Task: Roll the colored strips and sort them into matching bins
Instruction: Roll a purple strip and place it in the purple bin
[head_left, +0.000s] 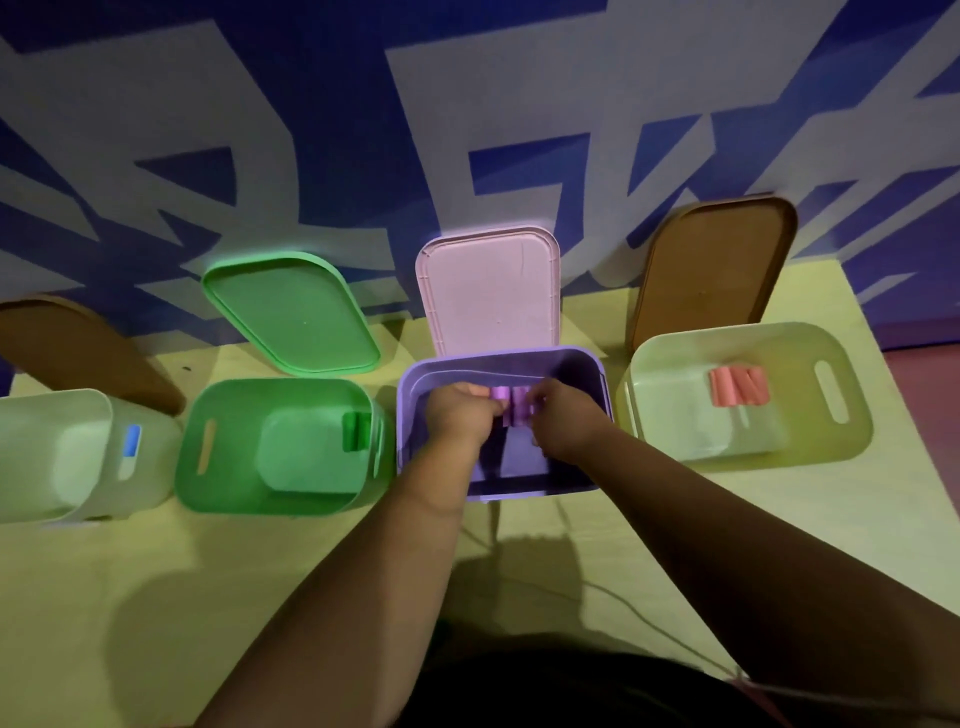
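Observation:
Both my hands reach into the purple bin (582, 364) at the middle of the table. My left hand (457, 413) and my right hand (563, 421) grip purple rolled strips (511, 402) between them, low inside the bin. Green rolled strips (357, 431) lie in the green bin (218, 478) to the left. Pink rolled strips (737, 385) lie in the pale bin (852, 447) on the right. A blue roll (132, 440) sits in the pale bin (57, 405) at far left.
Lids lean against the blue and white wall behind the bins: a brown lid (78, 348), a green lid (291, 312), a pink lid (488, 286) and another brown lid (711, 265). A thin cable (623, 603) runs across the yellow table (156, 597).

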